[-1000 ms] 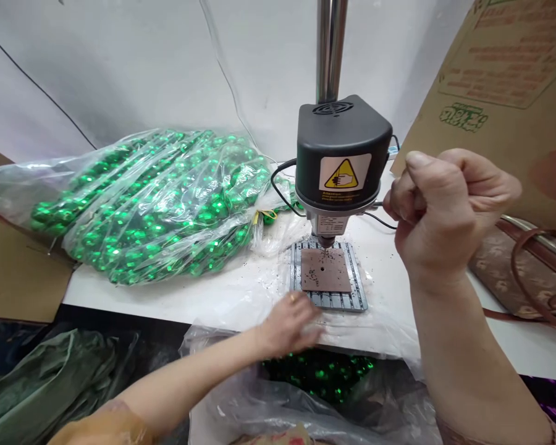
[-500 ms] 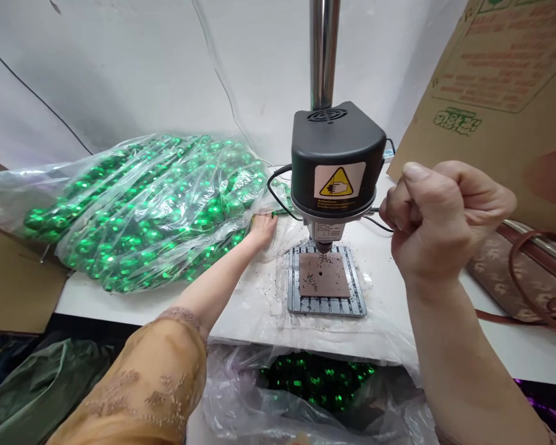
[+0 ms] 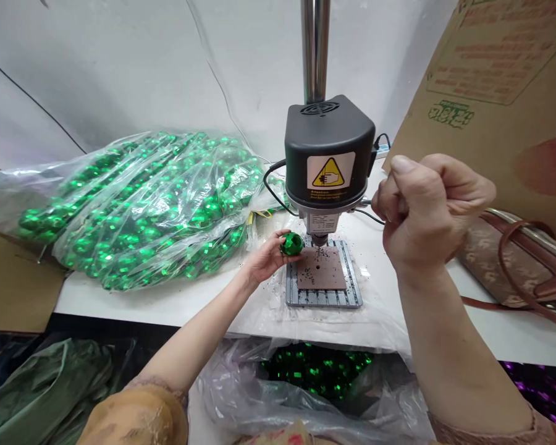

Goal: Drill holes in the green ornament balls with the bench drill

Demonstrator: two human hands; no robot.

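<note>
Between the fingers of my left hand point(image 3: 267, 258) is a shiny green faceted ball point(image 3: 291, 244), held at the left edge of a brown square board point(image 3: 328, 278). That board has a small dark hole and lies on the slotted grey base point(image 3: 356, 295) of a bench drill press point(image 3: 327, 145). The drill bit point(image 3: 319, 250) points down above the board. My right hand point(image 3: 426, 213) is closed in a fist at the machine's right side, around the end of the metal feed lever point(image 3: 364, 203); most of the lever is hidden by the fingers.
A large clear bag of green balls point(image 3: 152, 216) lies on the left of the white table point(image 3: 254, 309). Below the front edge, an open plastic bag point(image 3: 231, 383) holds more. A cardboard box point(image 3: 482, 80) and a patterned handbag point(image 3: 495, 262) stand at right. Dark shavings surround the base.
My left hand has come from beside the large bag to the board's left edge, and a green ball now shows in it. My right fist stays at the lever; the view has shifted slightly.
</note>
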